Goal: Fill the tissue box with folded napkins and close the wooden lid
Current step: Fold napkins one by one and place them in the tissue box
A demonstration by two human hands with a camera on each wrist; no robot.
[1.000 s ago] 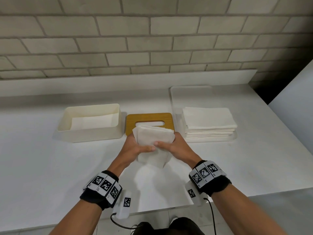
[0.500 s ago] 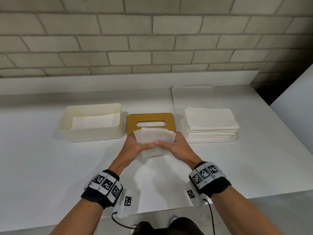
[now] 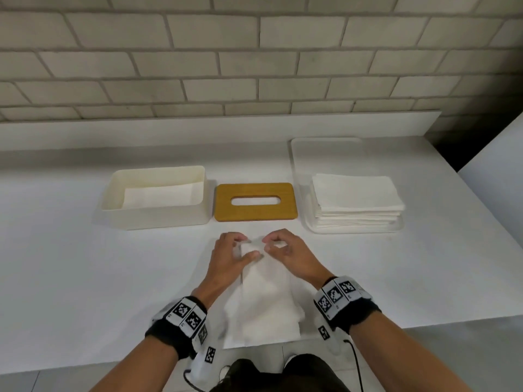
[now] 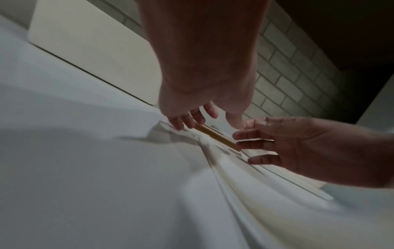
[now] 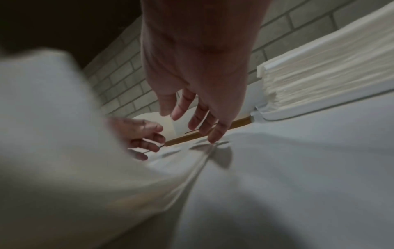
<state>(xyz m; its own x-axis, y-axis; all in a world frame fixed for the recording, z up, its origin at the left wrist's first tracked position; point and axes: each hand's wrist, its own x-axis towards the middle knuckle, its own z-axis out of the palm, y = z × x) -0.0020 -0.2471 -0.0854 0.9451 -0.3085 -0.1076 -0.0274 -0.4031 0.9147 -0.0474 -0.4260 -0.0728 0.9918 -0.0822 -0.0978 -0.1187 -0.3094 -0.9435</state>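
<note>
A white table [image 3: 70, 278] fills the middle of the frame, backed by a low white ledge and a wall of pale grey brick [image 3: 254, 52] across the top. At the right edge a dark gap opens beside another white surface.

The cream tissue box [image 3: 158, 219] stands open at centre left, with a white napkin lying flat on its floor. Just right of it, apart from the box, the wooden lid [image 3: 256, 215] lies flat with its slot upward. Further right a clear tray [image 3: 300, 165] carries the napkin stack [image 3: 358, 199].

Below the lid, at centre frame, the left hand [image 3: 226, 258] and right hand [image 3: 291, 254] meet over the far end of a loose napkin [image 3: 266, 306] that trails toward the table's near edge and slightly over it. Both hands have fingers bent down onto the paper; motion blur hides whether they pinch it, so I cannot tell their grasp.

Bare tabletop spreads wide at lower left and lower right.
</note>
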